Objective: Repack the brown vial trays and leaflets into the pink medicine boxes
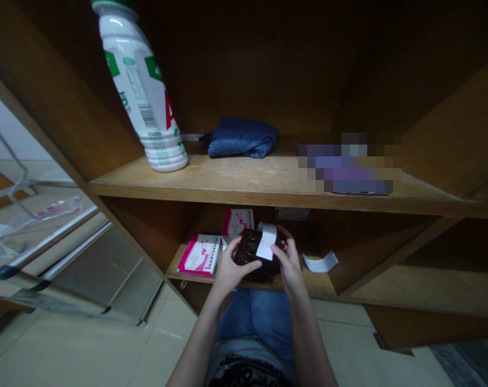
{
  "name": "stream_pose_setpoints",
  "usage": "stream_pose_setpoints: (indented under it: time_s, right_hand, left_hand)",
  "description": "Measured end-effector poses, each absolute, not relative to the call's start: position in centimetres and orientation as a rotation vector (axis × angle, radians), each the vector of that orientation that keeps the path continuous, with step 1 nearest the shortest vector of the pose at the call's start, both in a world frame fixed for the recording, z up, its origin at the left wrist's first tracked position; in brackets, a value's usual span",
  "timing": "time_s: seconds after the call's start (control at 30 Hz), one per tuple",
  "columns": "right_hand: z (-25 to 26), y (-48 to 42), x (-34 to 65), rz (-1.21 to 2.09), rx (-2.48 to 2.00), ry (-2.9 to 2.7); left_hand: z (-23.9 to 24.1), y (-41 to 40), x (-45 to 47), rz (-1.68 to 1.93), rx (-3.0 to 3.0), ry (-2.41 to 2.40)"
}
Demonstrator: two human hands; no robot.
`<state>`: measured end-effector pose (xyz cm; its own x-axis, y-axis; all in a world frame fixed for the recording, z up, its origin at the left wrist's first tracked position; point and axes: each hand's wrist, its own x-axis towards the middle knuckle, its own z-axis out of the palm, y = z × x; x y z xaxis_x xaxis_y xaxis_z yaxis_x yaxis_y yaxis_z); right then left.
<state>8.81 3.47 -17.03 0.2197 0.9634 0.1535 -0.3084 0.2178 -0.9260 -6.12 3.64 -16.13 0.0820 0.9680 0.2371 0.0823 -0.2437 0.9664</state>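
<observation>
brown wood shelf unit, dim light. pale tiled floor (pixel 86 344) below. metal rails (pixel 58 242) lie off to the left of the unit, outside it.

upper shelf (pixel 244 193): 1 white bottle (pixel 147 102) w/ green label, left end, near front edge, looks tilted. 1 blue folded cloth (pixel 241 138), middle, toward the back wall. 1 purple item (pixel 351 164), right part, at front edge, too blurred to identify.

lower shelf (pixel 320 285): 2 pink-and-white boxes, one flat at left front (pixel 200 253), one behind it (pixel 238 221) standing toward the back. 1 white paper slip (pixel 320 262), loose, right of the hands.

1 dark packet (pixel 254 252) w/ 1 white label (pixel 267 242) on it, held just above the lower shelf's front edge, middle, beside the front box.

left hand (pixel 227 269): closed round the packet's left side, thumb across the front. right hand (pixel 290 266): gripping the packet's right side, fingers behind it. both forearms bare, coming up from bottom centre; blue jeans visible between them.
</observation>
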Motion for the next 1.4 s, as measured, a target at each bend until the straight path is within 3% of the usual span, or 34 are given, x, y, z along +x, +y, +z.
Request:
stream_pose_setpoints:
  time_s: [0.67, 0.97, 1.4]
  right_hand:
    - [-17.2, 3.2, 8.3, 1.169, -0.851, -0.986]
    - [-18.2, 2.3, 6.8, 1.314, -0.856, -1.006]
    - [-18.9, 2.3, 6.7, 1.261, -0.940, -0.850]
  left_hand:
    - [-16.6, 4.0, -6.5, 1.310, 1.335, 1.078]
    - [-16.9, 4.2, -6.3, 1.507, 1.163, 1.112]
    - [-15.4, 3.5, -7.0, 1.216, 1.460, 1.064]
